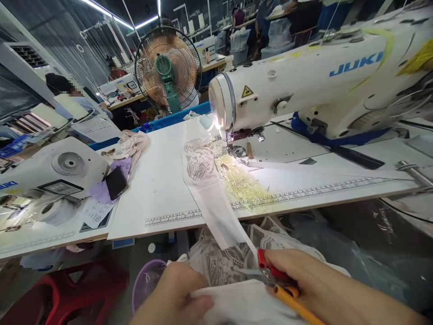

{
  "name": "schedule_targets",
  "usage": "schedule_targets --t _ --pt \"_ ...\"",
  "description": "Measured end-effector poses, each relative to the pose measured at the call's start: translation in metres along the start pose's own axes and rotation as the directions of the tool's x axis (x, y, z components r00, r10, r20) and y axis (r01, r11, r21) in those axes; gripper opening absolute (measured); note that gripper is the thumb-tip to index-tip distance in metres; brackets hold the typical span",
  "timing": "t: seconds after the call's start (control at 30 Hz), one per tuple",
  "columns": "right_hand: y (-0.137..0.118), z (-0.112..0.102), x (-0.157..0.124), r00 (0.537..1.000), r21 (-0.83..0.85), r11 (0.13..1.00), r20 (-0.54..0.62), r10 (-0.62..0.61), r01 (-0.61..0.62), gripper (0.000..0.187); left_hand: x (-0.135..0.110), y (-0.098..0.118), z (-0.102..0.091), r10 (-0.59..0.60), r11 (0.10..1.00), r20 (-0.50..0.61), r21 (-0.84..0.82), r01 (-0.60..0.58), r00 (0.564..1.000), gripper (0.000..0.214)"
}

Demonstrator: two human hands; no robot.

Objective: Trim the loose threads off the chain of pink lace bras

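Note:
In my right hand [294, 271] are red-handled scissors [275, 271], their blades pointing left beside white fabric. An orange stick-like thing [294, 302] shows under that hand; what it belongs to is unclear. My left hand [179, 289] is closed, thumb pressed on the edge of a white fabric piece [243, 300] low in the picture. From the machine's needle area, a white lace bra piece [201, 164] lies over the table edge. Its pale band [221, 216] narrows into a strip running down to the scissors. More white lace pieces [219, 257] hang below the table.
A JUKI sewing machine [287, 85] stands on the white table [162, 180], yellowish thread scraps [243, 180] near its needle. A ruler strip [304, 192] follows the front edge. Left are a phone [116, 183], a second machine [67, 167] and a red stool [84, 293]. A fan [167, 67] stands behind.

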State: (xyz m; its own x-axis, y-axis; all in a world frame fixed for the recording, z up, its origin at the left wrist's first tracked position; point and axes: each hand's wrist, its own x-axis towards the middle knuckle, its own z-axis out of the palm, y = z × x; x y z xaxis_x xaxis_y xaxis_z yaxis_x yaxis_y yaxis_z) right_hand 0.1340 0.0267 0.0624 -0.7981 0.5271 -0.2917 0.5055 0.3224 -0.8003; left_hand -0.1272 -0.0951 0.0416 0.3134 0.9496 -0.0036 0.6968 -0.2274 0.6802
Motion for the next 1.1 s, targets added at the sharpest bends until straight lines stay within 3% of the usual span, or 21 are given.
schedule_targets --t 0.17,0.33,0.47,0.57,0.63,0.73,0.83,0.9,0.97,1.1 --pt "0.012 -0.006 0.03 0.994 -0.168 0.98 0.063 -0.094 0.103 0.018 -0.003 -0.021 -0.002 -0.116 0.982 0.099 -0.139 0.129 0.988 0.035" --pt "0.006 -0.014 0.058 0.993 -0.186 0.976 0.045 -0.106 0.113 0.016 -0.008 -0.045 -0.003 -0.312 0.945 0.132 -0.061 0.322 0.941 0.041" --pt "-0.007 -0.013 0.059 0.977 -0.118 0.985 0.185 -0.105 0.128 0.02 -0.011 -0.05 -0.013 -0.338 0.93 0.209 -0.073 0.359 0.918 0.033" --pt "-0.015 -0.011 0.058 0.952 -0.054 0.99 0.285 -0.112 0.133 0.022 -0.006 -0.041 -0.019 -0.347 0.928 0.284 -0.036 0.371 0.894 0.02" --pt "-0.018 -0.011 0.06 0.954 -0.052 0.992 0.284 -0.096 0.116 0.024 0.002 -0.029 -0.017 -0.299 0.948 0.258 -0.03 0.317 0.919 0.017" --pt "-0.019 -0.012 0.066 0.963 -0.079 0.993 0.261 -0.061 0.084 0.029 0.017 -0.01 -0.003 -0.11 0.987 0.086 -0.108 0.119 0.99 0.027" --pt "-0.019 -0.015 0.071 0.955 -0.047 0.996 0.289 -0.065 0.082 0.03 0.034 0.003 0.016 -0.008 0.984 -0.102 -0.175 -0.01 0.995 0.012" --pt "-0.018 -0.017 0.072 0.955 -0.059 0.992 0.282 -0.091 0.112 0.03 0.043 0.008 0.025 -0.08 0.967 -0.142 -0.25 0.043 0.987 0.002" --pt "-0.017 -0.02 0.073 0.951 -0.019 0.992 0.287 -0.112 0.123 0.026 0.049 0.009 0.03 -0.19 0.923 -0.131 -0.361 0.131 0.973 0.006" --pt "-0.015 -0.025 0.074 0.917 0.198 0.977 0.371 -0.145 0.074 0.014 0.053 0.005 0.031 -0.332 0.737 -0.042 -0.634 0.231 0.942 0.02"
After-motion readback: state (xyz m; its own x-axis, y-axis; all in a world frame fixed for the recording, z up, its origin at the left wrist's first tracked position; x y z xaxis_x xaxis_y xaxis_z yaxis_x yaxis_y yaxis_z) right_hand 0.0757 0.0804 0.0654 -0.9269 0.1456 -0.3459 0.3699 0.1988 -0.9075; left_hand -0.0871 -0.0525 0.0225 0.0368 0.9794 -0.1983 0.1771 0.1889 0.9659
